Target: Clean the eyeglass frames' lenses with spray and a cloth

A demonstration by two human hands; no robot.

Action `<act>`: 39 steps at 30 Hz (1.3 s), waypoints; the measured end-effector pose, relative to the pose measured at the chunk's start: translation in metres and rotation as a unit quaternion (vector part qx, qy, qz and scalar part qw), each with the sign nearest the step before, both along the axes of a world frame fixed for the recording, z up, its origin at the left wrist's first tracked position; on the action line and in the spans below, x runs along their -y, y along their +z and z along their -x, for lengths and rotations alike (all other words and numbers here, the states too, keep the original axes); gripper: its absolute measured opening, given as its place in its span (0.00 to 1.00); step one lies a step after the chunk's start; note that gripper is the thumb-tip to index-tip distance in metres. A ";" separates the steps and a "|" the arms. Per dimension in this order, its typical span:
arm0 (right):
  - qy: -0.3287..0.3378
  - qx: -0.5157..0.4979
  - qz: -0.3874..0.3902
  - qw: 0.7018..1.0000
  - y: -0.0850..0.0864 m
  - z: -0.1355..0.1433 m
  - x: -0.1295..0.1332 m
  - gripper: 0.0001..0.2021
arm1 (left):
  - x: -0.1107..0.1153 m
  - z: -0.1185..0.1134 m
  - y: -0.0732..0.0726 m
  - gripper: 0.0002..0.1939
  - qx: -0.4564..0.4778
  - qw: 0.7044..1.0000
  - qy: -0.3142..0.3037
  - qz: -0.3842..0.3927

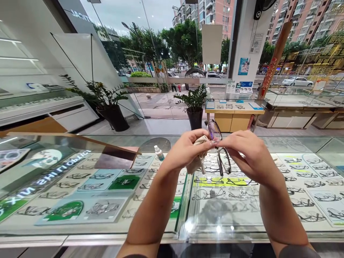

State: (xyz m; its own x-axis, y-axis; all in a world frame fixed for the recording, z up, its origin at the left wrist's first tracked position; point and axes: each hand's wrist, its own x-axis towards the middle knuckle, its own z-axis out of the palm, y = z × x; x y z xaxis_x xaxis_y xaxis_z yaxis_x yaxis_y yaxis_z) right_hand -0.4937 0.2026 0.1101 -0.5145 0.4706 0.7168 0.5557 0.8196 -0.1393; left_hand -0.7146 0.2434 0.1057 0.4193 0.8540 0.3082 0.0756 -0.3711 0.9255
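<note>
A pair of dark-framed eyeglasses (224, 160) is held up above the glass display counter, turned on end, with one lens above my fingers and the other below. My left hand (192, 148) is closed around a bunched beige cloth (197, 163), its thumb and fingertips at the middle of the glasses. From the other side my right hand (245, 150) pinches the glasses near the bridge. Fingertips of both hands meet there, so the exact grip points are partly hidden. A small white spray bottle (159, 153) stands on the counter left of my left hand.
Rows of eyeglasses (212, 179) lie inside the glass counter (185, 229) beneath my arms. A slanted sign panel (118, 154) is at left. Beyond are potted plants (195, 107), another display table (235, 111) and the shop window facing a street.
</note>
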 end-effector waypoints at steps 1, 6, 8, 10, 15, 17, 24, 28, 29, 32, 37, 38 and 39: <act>0.004 -0.010 0.009 1.000 0.000 0.001 0.001 0.12 | 0.000 -0.001 -0.001 0.18 0.003 1.000 0.009 -0.006; 0.015 -0.117 0.085 0.989 -0.003 0.007 0.001 0.04 | 0.003 -0.005 -0.004 0.19 0.026 0.997 0.065 -0.027; 0.001 -0.147 0.117 0.982 -0.004 0.010 -0.001 0.03 | 0.005 -0.007 -0.003 0.19 0.028 0.996 0.079 -0.029; -0.006 -0.163 0.148 0.975 -0.004 0.011 -0.002 0.04 | 0.008 -0.009 -0.002 0.20 0.025 0.995 0.088 -0.034; 0.030 -0.172 0.218 0.960 -0.004 0.011 -0.008 0.08 | 0.014 -0.010 0.002 0.19 0.024 0.993 0.105 -0.056; 0.056 -0.181 0.243 0.951 -0.004 0.011 -0.011 0.09 | 0.015 -0.010 0.002 0.19 0.023 0.991 0.112 -0.065; 0.110 -0.249 0.321 0.907 -0.008 0.011 -0.023 0.12 | 0.013 -0.008 -0.001 0.18 0.006 0.989 0.122 -0.086; 0.141 -0.293 0.348 0.879 -0.010 0.013 -0.026 0.15 | 0.011 -0.007 -0.002 0.19 0.018 0.990 0.116 -0.083; 0.145 -0.301 0.352 0.875 -0.011 0.014 -0.026 0.16 | 0.011 -0.008 -0.002 0.19 0.023 0.989 0.116 -0.083; 0.145 -0.321 0.357 0.865 -0.011 0.016 -0.027 0.16 | 0.011 -0.010 -0.001 0.17 0.043 0.988 0.114 -0.093; 0.143 -0.355 0.367 0.848 -0.012 0.018 -0.027 0.15 | 0.009 -0.011 -0.003 0.14 0.061 0.983 0.141 -0.103; 0.146 -0.358 0.372 0.844 -0.012 0.019 -0.028 0.15 | 0.008 -0.010 -0.004 0.13 0.066 0.981 0.150 -0.104; 0.149 -0.361 0.378 0.839 -0.012 0.019 -0.028 0.14 | 0.006 -0.010 -0.005 0.12 0.073 0.980 0.153 -0.105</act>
State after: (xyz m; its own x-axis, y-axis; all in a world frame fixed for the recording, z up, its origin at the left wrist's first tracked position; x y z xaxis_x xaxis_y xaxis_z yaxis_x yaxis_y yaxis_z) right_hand -0.5123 0.2302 0.0982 -0.2492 0.8592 0.4469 -0.1116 0.4329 -0.8945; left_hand -0.7046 0.2371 0.1006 0.0925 0.8443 0.5279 0.0858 -0.5350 0.8405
